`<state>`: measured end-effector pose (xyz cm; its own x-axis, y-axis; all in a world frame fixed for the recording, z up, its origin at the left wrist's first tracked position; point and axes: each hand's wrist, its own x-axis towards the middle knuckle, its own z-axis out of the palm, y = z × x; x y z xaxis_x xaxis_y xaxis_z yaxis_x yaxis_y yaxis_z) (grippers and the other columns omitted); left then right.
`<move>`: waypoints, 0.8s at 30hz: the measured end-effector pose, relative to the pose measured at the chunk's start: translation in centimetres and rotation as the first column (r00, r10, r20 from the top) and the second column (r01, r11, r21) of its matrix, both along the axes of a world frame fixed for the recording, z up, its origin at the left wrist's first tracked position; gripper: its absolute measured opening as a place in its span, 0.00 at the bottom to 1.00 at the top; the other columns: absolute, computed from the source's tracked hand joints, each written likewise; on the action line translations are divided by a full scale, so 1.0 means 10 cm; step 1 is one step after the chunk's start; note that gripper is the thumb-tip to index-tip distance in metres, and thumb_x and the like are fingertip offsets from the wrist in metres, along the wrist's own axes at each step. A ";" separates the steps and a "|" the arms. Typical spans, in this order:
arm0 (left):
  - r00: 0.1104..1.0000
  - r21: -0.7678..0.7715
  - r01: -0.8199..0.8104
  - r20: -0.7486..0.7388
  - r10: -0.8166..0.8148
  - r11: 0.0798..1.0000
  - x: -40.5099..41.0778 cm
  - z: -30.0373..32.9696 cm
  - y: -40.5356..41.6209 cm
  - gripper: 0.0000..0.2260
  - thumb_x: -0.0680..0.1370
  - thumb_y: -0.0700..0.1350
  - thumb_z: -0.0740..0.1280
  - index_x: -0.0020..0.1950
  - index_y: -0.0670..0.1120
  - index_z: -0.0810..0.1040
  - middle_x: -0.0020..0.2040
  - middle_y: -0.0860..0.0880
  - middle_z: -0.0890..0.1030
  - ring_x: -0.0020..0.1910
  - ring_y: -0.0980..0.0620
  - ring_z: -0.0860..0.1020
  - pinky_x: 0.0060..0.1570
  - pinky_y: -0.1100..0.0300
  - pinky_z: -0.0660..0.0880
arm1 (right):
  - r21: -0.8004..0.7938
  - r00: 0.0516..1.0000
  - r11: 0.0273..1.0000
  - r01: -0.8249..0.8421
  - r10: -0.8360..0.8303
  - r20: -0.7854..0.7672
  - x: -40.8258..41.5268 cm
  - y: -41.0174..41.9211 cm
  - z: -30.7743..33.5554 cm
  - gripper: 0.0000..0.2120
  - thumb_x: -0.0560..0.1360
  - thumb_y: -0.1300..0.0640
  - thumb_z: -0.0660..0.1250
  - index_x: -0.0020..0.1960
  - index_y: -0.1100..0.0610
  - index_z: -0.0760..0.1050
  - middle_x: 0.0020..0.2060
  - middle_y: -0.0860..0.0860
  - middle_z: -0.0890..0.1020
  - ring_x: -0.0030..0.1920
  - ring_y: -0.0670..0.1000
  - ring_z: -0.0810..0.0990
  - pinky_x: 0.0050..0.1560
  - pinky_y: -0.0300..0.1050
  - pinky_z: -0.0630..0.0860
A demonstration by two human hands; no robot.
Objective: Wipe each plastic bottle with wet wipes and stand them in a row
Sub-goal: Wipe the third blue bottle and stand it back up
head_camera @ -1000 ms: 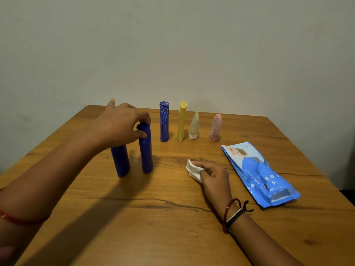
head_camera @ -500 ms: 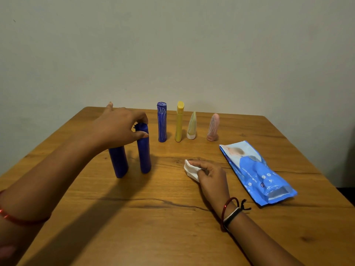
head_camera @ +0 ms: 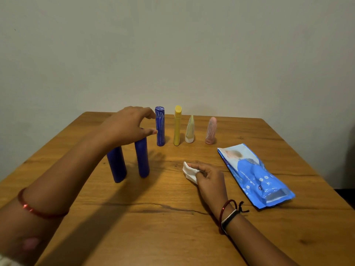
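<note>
Bottles stand upright on the wooden table (head_camera: pixel 134 237), presumably so wiped ones stay apart from the rest: a patterned blue bottle (head_camera: pixel 160 126), yellow bottle (head_camera: pixel 177 125), pale cone bottle (head_camera: pixel 190 129) and pink bottle (head_camera: pixel 211 130) line the 12 o'clock edge, while two plain blue bottles (head_camera: pixel 116 164) (head_camera: pixel 142 158) wait nearer, at 10 o'clock. Left hand (head_camera: pixel 125 126) hovers spread above the second, gripping nothing. Right hand (head_camera: pixel 209 176) pinches a folded white wipe (head_camera: pixel 189 172) against the tabletop, likely keeping it ready. At 3 o'clock lies the wipes pack (head_camera: pixel 255 176).
</note>
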<state>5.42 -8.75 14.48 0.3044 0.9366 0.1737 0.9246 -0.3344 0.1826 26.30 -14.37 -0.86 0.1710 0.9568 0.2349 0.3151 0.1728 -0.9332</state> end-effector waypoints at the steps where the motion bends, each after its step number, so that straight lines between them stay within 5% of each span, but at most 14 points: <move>1: 1.000 0.006 0.004 0.023 -0.004 1.000 0.02 0.02 0.06 0.23 0.76 0.54 0.68 0.69 0.52 0.69 0.68 0.52 0.72 0.66 0.51 0.70 0.62 0.54 0.68 | -0.001 1.000 1.000 0.003 -0.003 0.000 0.00 0.00 0.00 0.21 0.72 0.72 0.60 0.52 0.51 0.82 0.44 0.35 0.79 0.47 0.27 0.75 0.48 0.23 0.70; 6: 0.987 0.130 -0.041 0.157 0.020 0.991 0.12 0.13 0.51 0.21 0.77 0.52 0.67 0.69 0.49 0.71 0.69 0.47 0.72 0.67 0.47 0.70 0.62 0.52 0.68 | 0.009 1.000 1.000 0.006 -0.006 -0.006 0.02 -0.01 0.02 0.21 0.73 0.71 0.60 0.52 0.48 0.82 0.46 0.35 0.79 0.49 0.28 0.75 0.50 0.23 0.70; 24: 0.980 0.005 -0.189 -0.056 0.189 0.982 0.34 -0.05 1.22 0.15 0.75 0.52 0.70 0.57 0.45 0.79 0.54 0.46 0.81 0.52 0.49 0.77 0.50 0.54 0.75 | -0.005 0.999 0.999 0.038 -0.038 -0.034 0.11 0.06 0.03 0.21 0.74 0.69 0.60 0.54 0.47 0.81 0.53 0.44 0.82 0.55 0.41 0.78 0.48 0.28 0.73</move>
<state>8.85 3.47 13.97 0.1312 0.9782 0.1607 0.9799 -0.1525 0.1286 27.36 -13.78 -0.56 0.2155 0.9504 0.2243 0.2895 0.1572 -0.9442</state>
